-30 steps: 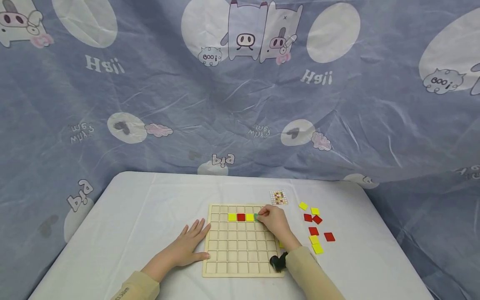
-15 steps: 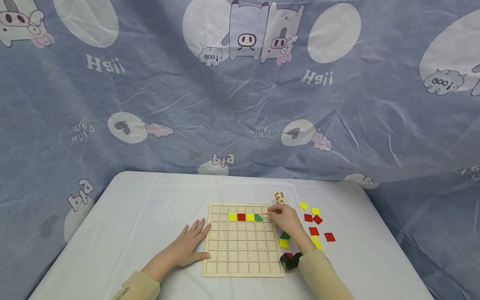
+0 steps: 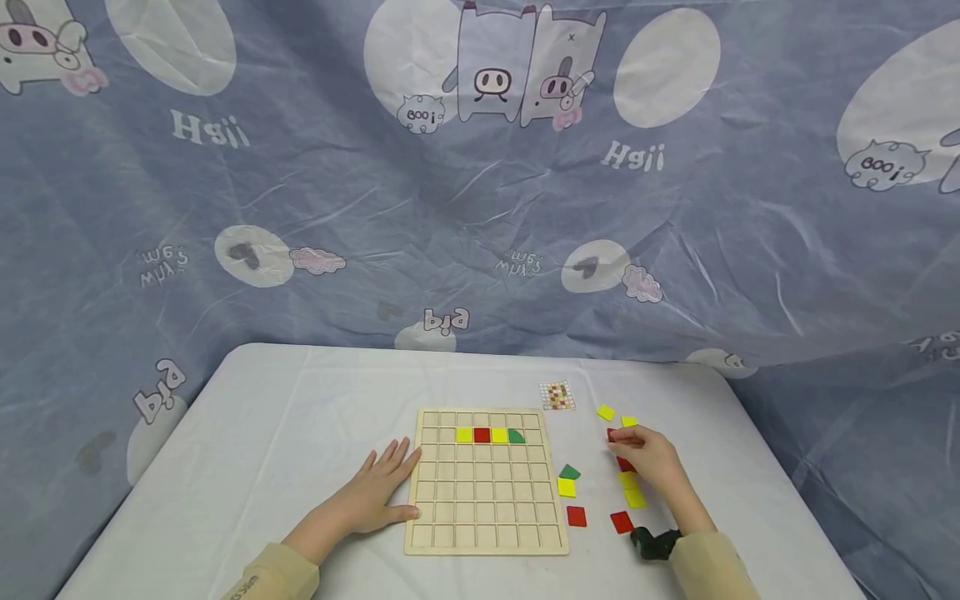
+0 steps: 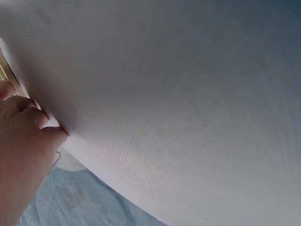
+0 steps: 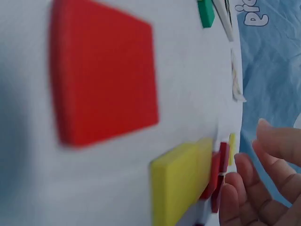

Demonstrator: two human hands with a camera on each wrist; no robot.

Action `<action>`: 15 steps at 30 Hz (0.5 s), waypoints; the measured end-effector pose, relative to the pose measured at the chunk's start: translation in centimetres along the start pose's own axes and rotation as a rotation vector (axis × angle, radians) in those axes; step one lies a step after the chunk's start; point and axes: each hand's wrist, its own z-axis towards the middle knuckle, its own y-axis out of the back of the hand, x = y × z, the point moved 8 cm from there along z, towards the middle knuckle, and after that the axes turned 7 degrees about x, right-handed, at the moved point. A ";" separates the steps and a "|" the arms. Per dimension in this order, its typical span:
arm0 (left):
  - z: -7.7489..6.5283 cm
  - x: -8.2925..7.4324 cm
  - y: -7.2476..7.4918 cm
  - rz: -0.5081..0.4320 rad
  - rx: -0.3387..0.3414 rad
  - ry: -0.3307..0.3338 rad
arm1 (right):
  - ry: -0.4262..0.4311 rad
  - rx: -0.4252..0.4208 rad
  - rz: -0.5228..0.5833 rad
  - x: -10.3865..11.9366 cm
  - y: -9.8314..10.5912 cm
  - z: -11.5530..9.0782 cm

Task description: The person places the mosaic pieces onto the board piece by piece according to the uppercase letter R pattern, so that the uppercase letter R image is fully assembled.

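A wooden grid board [image 3: 487, 496] lies on the white table. In its second row from the back sit a yellow square tile [image 3: 465, 435], a red one [image 3: 482, 435], another yellow one [image 3: 499, 435] and a green tile [image 3: 516, 436] with a rounded corner. The left hand [image 3: 375, 492] touches the board's left edge with fingers spread; its wrist view shows the fingertips [image 4: 59, 134] along that edge. Over the loose tiles at the right is the right hand [image 3: 656, 462], fingertips close to a red tile [image 3: 611, 435]. In the right wrist view its thumb and fingers stand apart with nothing between them.
A small card [image 3: 557, 395] with a coloured grid lies behind the board. Between board and right arm are a green tile [image 3: 569, 472], a yellow tile [image 3: 567, 487] and red tiles [image 3: 576, 517]. Yellow tiles [image 3: 633, 497] lie under the right forearm. A patterned curtain [image 3: 465, 208] hangs behind.
The right hand has let go of the green tile, which now sits in the board, and moved right to the loose red and yellow tiles. The left hand has stayed put.
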 end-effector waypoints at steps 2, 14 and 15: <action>0.0 0.0 0.0 -0.004 -0.001 -0.004 | -0.024 -0.003 -0.010 -0.9 0.2 -0.1; 0.0 0.1 -0.1 -0.010 0.003 -0.004 | -0.061 0.017 -0.114 -2.5 0.1 -0.2; 0.0 0.1 -0.2 -0.008 0.004 -0.003 | -0.063 0.016 -0.116 -2.5 0.1 -0.2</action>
